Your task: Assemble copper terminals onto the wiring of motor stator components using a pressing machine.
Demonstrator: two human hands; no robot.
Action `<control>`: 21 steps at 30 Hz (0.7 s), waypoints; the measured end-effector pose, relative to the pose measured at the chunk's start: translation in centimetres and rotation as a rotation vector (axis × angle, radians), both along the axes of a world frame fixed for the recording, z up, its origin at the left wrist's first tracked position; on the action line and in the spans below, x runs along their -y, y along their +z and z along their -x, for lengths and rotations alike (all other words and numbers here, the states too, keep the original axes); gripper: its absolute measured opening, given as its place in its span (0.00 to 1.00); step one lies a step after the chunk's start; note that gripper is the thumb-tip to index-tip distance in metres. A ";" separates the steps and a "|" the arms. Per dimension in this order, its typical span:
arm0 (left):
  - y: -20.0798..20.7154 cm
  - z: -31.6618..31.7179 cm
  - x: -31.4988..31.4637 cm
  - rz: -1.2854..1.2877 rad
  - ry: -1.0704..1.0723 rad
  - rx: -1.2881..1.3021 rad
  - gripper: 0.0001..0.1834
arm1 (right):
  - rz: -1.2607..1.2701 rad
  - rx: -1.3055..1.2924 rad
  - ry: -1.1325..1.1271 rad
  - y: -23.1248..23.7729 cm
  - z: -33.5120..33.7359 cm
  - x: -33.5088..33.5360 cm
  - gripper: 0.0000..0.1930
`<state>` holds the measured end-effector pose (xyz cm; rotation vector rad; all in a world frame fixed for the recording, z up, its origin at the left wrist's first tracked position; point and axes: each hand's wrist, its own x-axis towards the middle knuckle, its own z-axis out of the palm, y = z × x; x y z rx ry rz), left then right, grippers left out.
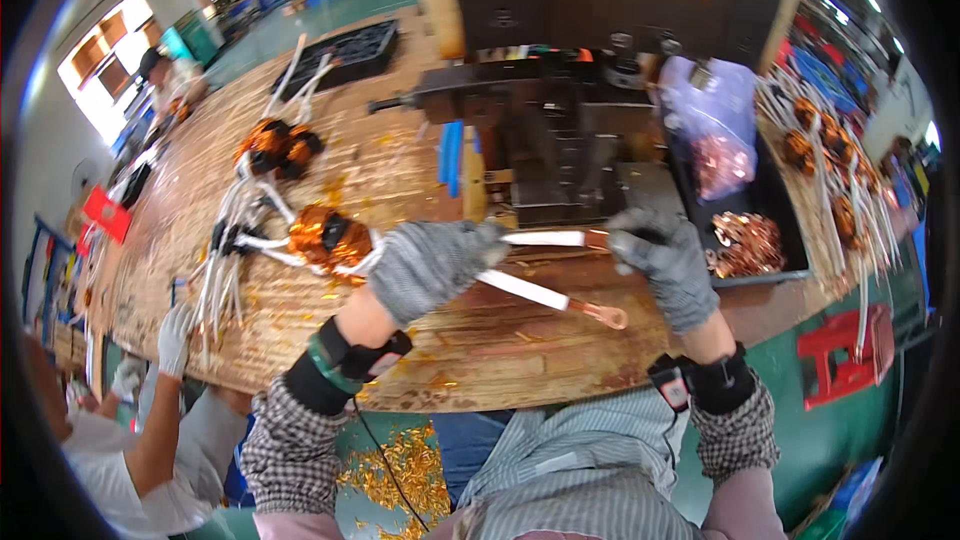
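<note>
My left hand (430, 265), in a grey knit glove, is closed around two white-sleeved wires in front of the press. The upper wire (545, 238) runs across to my right hand (665, 265), also gloved, whose fingers pinch its copper-coloured end; they partly cover that end. The lower wire (525, 288) slants down to the right and ends in a copper ring lug (606, 315), which hangs free of both hands. Just left of my left hand lies a coil wrapped in orange film (325, 238) with black bands; white leads come from it.
A dark metal press (565, 165) stands ahead. Right of it, a black bin (795, 240) holds loose copper lugs (748, 245) and a purple-tinted bag (710, 110). More coils (275, 148) lie left and right. Gloved co-worker's hand (175, 338) rests at the left edge; a red stool (840, 355) stands right.
</note>
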<state>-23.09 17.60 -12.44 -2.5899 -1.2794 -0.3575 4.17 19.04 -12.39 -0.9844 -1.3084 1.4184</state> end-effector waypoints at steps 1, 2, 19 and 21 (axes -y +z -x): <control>1.2 -0.5 -0.3 0.170 0.040 0.036 0.15 | 0.014 0.029 -0.005 0.3 -0.1 -0.3 0.09; 2.4 -0.9 -0.5 0.222 0.076 0.082 0.14 | 0.019 0.033 -0.042 0.3 -0.4 -0.8 0.09; 3.2 -1.7 -2.8 0.407 0.177 0.402 0.11 | 0.057 -0.262 0.147 -0.5 -2.0 -5.6 0.09; 3.1 -1.7 -3.2 0.404 0.189 0.433 0.13 | 0.061 -0.279 0.142 -0.7 -1.9 -6.0 0.09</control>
